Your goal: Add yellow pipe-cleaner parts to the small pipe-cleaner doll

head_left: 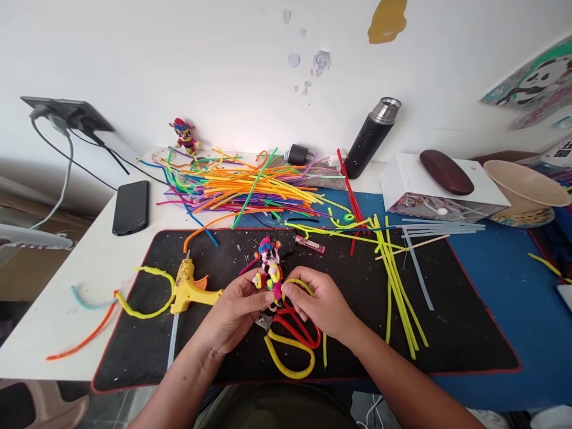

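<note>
Both grips, left hand (236, 310) and right hand (319, 304), clamp a fuzzy, knobbly pipe-cleaner figure (269, 268).

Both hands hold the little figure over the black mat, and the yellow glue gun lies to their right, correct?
Not quite. The head view shows the glue gun lying to their left, not right. The left hand and right hand do hold the figure over the mat.
</note>
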A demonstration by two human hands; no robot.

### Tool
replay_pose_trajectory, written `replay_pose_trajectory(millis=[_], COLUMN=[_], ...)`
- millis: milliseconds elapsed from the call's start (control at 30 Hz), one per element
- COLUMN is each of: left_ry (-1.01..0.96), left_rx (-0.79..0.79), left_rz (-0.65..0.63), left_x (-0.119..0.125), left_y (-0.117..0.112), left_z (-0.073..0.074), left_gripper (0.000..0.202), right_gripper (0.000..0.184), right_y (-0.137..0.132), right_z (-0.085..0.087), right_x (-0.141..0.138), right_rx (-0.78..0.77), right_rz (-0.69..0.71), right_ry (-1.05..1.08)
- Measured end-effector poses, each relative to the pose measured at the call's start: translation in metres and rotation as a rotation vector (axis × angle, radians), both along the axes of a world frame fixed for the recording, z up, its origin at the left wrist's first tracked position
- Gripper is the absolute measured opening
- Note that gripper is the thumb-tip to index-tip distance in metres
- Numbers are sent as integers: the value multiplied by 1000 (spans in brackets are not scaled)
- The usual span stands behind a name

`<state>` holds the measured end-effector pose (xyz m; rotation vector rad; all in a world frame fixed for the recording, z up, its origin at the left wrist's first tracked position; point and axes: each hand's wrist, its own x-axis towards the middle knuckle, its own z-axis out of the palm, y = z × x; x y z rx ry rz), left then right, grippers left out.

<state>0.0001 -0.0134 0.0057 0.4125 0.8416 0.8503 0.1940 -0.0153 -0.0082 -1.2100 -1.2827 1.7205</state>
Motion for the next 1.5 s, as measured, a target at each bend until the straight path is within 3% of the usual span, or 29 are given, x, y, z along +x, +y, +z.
replay_pose_trajectory(millis=[333, 633, 1233, 1500], left_ry=[-23, -23, -33, 19], left_rx=[7, 36, 51, 112], left_rz=[0, 15, 138, 181], left_x=[2, 0, -15, -24], left_y=[0, 0, -5, -5], left_z=[0, 3, -3, 14], left_gripper=[33, 32, 34, 34], right_gripper=[50, 48, 43, 51], right_y=[3, 3, 4, -1], right_z=[2, 1, 21, 15], right_x=[-3, -5, -6, -8], right_rx=[-90, -67, -35, -104], right_rz=[10, 25, 3, 81], right_ry=[122, 137, 120, 93])
